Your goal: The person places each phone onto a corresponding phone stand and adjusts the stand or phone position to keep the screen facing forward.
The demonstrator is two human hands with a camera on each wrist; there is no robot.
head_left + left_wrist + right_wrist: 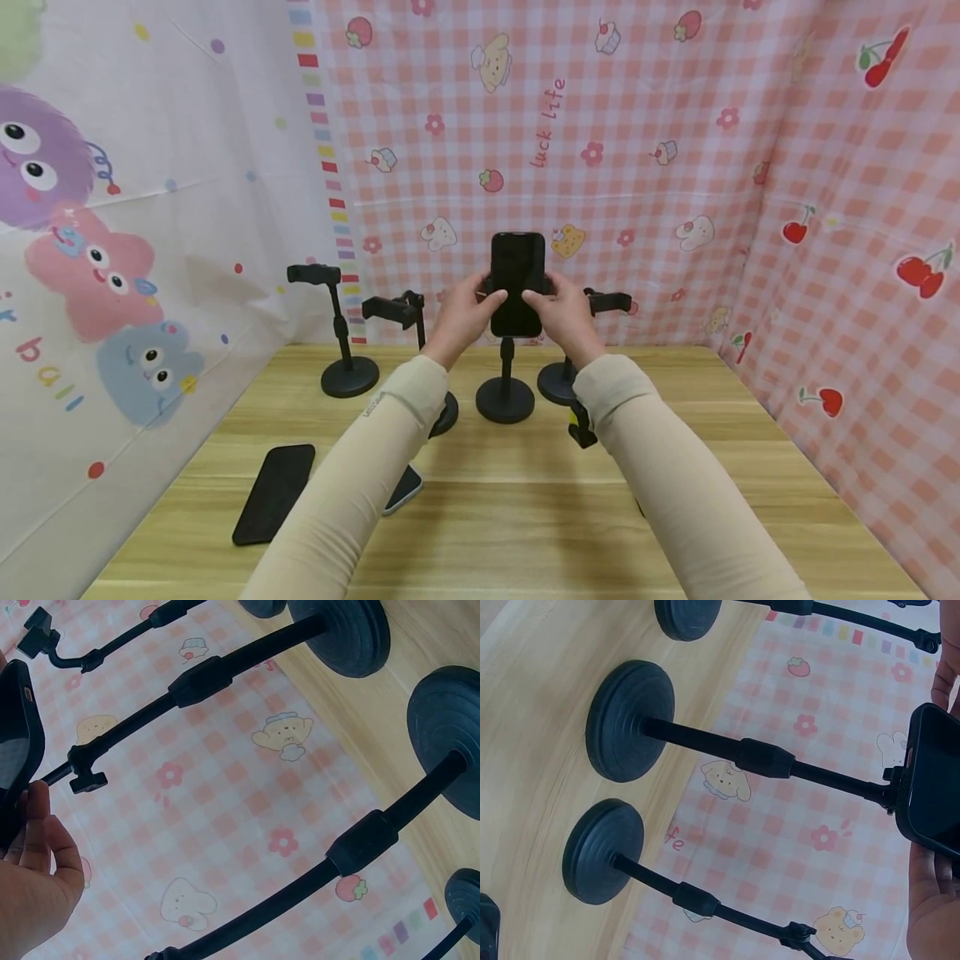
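A black smartphone (517,258) stands upright at the head of a black phone stand (506,402) in the middle of the group. My left hand (463,315) grips the phone's left side, thumb on the screen and fingers behind. On the opposite edge my right hand (568,317) holds it the same way, its thumb also on the screen. The stand's holder is mostly hidden by phone and hands. In the right wrist view, the stand's pole (840,782) meets the phone's back (937,787). Left fingers (37,825) lie along the phone's lower edge in the left wrist view.
Other phone stands stand around: one at far left (349,377), one behind my left forearm (390,310), one at right (557,383). A dark phone (276,492) lies at front left, and another phone (405,490) shows beside my left sleeve. Patterned cloth (660,100) hangs behind the wooden table (495,517).
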